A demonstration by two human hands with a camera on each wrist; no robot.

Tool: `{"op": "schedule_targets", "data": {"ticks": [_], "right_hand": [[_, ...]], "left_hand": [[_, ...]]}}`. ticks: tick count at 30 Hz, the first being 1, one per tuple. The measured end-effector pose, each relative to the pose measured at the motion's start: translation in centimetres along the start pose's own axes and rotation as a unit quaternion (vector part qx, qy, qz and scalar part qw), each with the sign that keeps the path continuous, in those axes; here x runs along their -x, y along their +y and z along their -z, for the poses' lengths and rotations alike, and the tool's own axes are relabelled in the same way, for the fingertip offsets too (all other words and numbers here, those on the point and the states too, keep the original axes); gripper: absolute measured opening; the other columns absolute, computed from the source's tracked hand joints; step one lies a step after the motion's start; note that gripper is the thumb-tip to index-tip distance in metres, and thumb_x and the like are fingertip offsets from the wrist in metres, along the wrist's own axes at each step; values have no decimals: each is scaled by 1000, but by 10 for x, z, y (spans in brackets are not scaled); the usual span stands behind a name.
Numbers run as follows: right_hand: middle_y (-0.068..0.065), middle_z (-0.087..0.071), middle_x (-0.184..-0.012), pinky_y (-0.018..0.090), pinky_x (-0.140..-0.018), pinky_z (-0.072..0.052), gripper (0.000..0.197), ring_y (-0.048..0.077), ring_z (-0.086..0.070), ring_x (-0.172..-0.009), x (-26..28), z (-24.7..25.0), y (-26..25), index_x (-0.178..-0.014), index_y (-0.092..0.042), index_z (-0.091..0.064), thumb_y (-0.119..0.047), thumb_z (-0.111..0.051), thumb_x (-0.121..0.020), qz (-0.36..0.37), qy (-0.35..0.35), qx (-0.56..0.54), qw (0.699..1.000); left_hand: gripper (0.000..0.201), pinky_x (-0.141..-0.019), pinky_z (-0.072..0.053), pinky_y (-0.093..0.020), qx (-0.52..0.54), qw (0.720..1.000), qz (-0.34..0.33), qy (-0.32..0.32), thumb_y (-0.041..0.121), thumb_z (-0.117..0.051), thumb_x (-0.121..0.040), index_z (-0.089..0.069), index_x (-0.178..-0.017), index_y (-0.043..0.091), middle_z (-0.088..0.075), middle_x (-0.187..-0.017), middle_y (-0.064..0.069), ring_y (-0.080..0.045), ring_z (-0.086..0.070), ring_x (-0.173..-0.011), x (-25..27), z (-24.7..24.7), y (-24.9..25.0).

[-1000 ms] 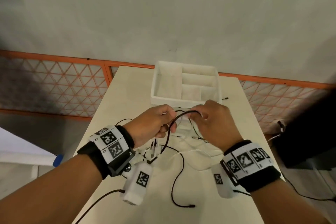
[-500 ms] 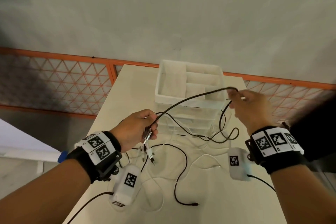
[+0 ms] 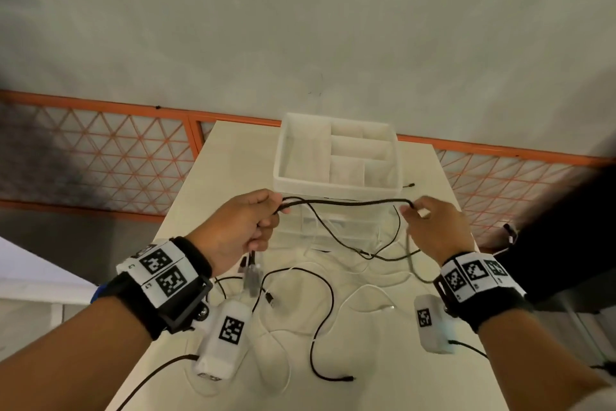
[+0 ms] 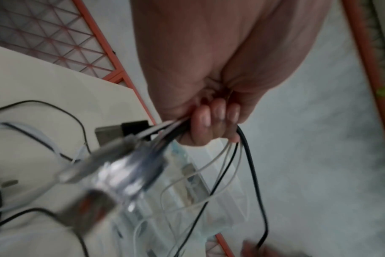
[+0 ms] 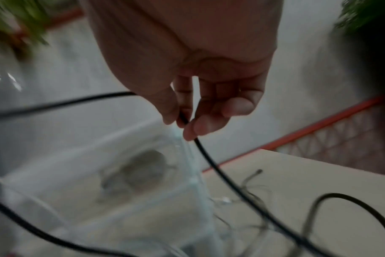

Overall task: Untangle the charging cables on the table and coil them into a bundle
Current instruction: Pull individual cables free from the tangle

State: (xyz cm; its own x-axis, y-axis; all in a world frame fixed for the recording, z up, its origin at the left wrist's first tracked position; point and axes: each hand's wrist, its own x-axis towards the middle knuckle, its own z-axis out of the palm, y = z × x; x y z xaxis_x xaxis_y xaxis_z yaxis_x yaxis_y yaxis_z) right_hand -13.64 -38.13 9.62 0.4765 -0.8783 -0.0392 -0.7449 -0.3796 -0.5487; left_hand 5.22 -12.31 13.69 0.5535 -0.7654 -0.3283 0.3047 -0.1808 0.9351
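Inspection found the task at an early-to-middle stage. The left hand [image 3: 240, 227] was clenched round a gathered bunch of cable ends, with the plugs [image 3: 251, 277] hanging below the fist. The right hand [image 3: 433, 227] pinched a black cable [image 3: 350, 202] between thumb and fingertips [image 5: 200, 125], and that cable ran nearly taut from one hand to the other above the worktop [image 3: 233, 157]. No coil had been formed. Black and white cables [image 3: 320, 310] lay looped and crossed on the worktop at 6 o'clock from the white divided tray [image 3: 336, 157]; one black end lay at 3 o'clock from the tray. Judged remaining: freeing the loose runs, then winding them all together.

The left wrist view showed several thin strands, white and black, leaving the fist, which the head view did not resolve. The right wrist view confirmed the pinch on a single cable. Only the head view showed both hands and the full spread of the tangle.
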Motion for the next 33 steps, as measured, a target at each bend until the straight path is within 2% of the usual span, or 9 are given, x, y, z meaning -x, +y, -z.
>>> {"op": "schedule_targets", "data": {"ticks": [4, 11, 13, 15, 18, 21, 24, 28, 33], "right_hand": [[5, -76, -79, 40, -74, -61, 32, 27, -73, -67, -14, -1, 24, -88, -25, -70, -53, -58, -90, -87, -66, -5, 994], [-9, -69, -108, 37, -79, -55, 14, 18, -71, -77, -26, 41, -16, -85, -36, -61, -47, -70, -87, 85, 129, -190, 970], [-8, -62, -126, 35, -74, -54, 18, 16, -69, -74, -28, 42, -22, -79, -37, -59, -40, -75, -84, 127, 125, -197, 964], [-9, -47, -148, 37, -73, -55, 25, 11, -69, -80, -34, 40, -18, -73, -36, -57, -32, -80, -82, 150, 103, -198, 963], [-14, -33, -159, 41, -76, -55, 29, -3, -68, -89, -42, 41, -16, -66, -30, -60, -23, -85, -77, 172, 63, -203, 962], [-15, -45, -149, 38, -66, -54, 21, 12, -67, -83, -44, 40, -16, -69, -9, -62, -12, -79, -82, 120, -15, -234, 965], [1, -61, -129, 36, -58, -51, 14, 25, -69, -76, -36, 30, -9, -101, 5, -69, 1, -62, -89, 15, -125, -301, 945], [16, -66, -100, 32, -55, -49, 19, 31, -66, -72, -15, -1, 23, -109, -5, -64, -1, -52, -94, -111, -170, -244, 948], [5, -72, -101, 31, -58, -55, 31, 26, -73, -70, 4, -20, 53, -109, -22, -63, -5, -53, -85, -145, -177, -72, 971]], "left_hand": [[26, -44, -19, -23, -57, 997, -44, 23, 23, -51, -101, -67, -97, 3, -31, -58, 4, -9, -22, -47, 2, 13, 8], [33, -45, -25, -23, -276, 957, 4, 88, 31, -56, -98, -72, -83, 8, -50, -49, 0, -14, -30, -44, 2, 19, -13], [32, -53, -47, -34, -291, 950, 11, 111, 26, -55, -99, -71, -85, 1, -68, -77, -24, -20, -61, -53, 5, 10, -18], [31, -80, -52, -46, -303, 942, 9, 146, 20, -55, -99, -71, -84, -1, -68, -102, -21, -38, -65, -94, 5, 7, -22], [29, -68, -48, -39, -331, 929, 6, 168, 20, -55, -98, -70, -75, 9, -69, -100, -15, -38, -63, -80, 6, 9, -22], [27, -82, -50, -45, -299, 941, -2, 160, 19, -56, -98, -70, -78, 8, -70, -101, 1, -40, -59, -97, 5, 10, -21], [29, -53, -38, -30, -276, 951, -24, 138, 26, -55, -99, -70, -79, 10, -59, -45, 19, -13, -49, -53, 2, 9, -23], [30, -50, -30, -22, -252, 959, -49, 121, 26, -53, -100, -72, -86, 8, -48, -39, 19, 2, -43, -39, -2, 13, -26], [35, -48, -24, -23, -174, 977, -12, 119, 30, -48, -102, -75, -91, 9, -39, -57, 7, -10, -29, -49, -7, 21, -25]]}}
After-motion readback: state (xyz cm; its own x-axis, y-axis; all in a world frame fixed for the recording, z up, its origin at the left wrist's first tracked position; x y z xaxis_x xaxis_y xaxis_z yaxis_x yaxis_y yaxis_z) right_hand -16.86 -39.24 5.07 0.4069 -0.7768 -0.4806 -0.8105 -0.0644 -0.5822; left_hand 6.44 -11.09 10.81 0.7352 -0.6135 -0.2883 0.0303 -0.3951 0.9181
